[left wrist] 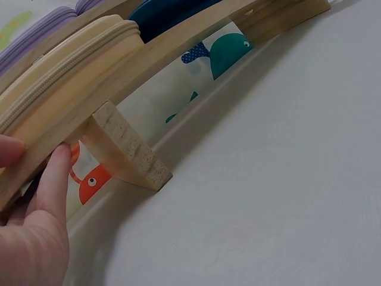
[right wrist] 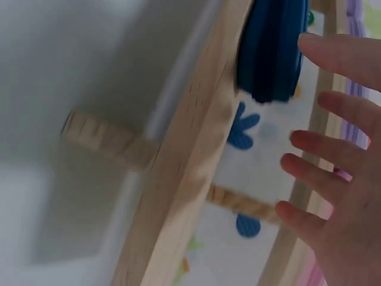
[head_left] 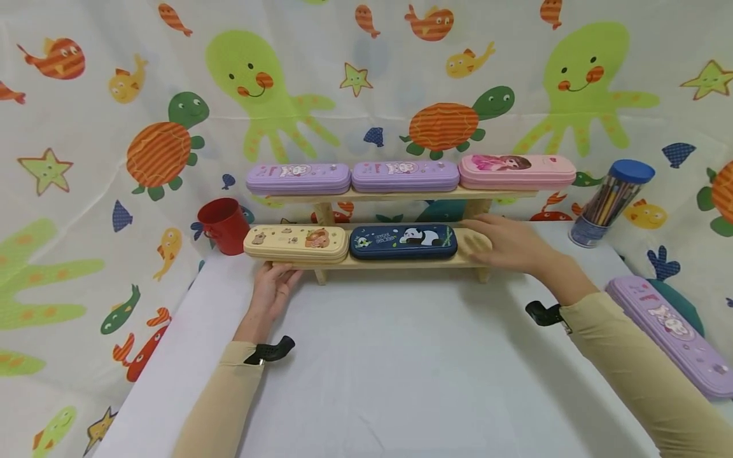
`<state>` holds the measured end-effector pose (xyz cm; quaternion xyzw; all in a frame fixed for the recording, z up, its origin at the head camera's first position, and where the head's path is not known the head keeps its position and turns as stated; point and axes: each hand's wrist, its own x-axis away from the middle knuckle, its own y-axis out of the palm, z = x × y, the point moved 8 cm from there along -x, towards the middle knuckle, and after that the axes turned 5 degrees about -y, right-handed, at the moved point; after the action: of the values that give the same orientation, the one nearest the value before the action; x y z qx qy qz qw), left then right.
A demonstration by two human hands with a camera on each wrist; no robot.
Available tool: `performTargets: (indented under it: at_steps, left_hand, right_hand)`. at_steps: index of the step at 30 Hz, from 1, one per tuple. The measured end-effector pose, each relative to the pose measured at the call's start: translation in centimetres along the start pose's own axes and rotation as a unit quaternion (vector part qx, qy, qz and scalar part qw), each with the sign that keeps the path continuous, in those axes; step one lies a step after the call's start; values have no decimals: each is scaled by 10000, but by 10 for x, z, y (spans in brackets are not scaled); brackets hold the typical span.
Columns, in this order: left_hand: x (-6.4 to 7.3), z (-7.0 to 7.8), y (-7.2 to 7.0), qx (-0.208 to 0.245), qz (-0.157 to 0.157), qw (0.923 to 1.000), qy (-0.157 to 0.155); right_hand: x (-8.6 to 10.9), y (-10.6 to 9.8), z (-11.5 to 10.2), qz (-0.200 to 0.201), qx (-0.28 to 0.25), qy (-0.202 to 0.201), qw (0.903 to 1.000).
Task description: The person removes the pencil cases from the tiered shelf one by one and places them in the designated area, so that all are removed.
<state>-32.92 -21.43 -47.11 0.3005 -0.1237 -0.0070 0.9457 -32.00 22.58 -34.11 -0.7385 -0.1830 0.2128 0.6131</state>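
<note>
A two-tier wooden shelf [head_left: 395, 262] stands at the back of the table. On its lower plank lie a cream pencil case [head_left: 286, 238] with small animal pictures and a navy panda pencil case [head_left: 378, 245]. My left hand [head_left: 272, 289] grips the lower plank's left end below the cream case, one fingertip at the plank's edge and other fingers underneath. At the right end of the navy case, my right hand [head_left: 509, 245] is held with fingers spread. Its topmost fingertip in the right wrist view is close to the navy case [right wrist: 271, 53]; whether they touch I cannot tell.
Along the upper plank sit two lilac pencil cases [head_left: 300, 181] and a pink one [head_left: 518, 175]. A red bucket [head_left: 226, 229] stands left of the shelf. To the right are a blue-lidded pencil tub [head_left: 609, 203] and another lilac pencil case [head_left: 670, 331].
</note>
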Motion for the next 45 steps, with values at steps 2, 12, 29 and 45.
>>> performTargets:
  at_steps: [2, 12, 29, 45]
  left_hand:
    - [0, 0, 0, -2, 4, 10000, 17]
    - [0, 2, -1, 11, 24, 10000, 63]
    - [2, 1, 1, -71, 73, 9999, 104]
    - [3, 2, 1, 7, 117, 9999, -9]
  right_hand:
    - [-12, 4, -10, -49, -55, -110, 9999]
    - [-55, 18, -63, 62, -117, -1189, 9928]
    - [-91, 42, -84, -176, -482, -990, 9938]
    - [-80, 37, -105, -568, -96, -1071, 9926]
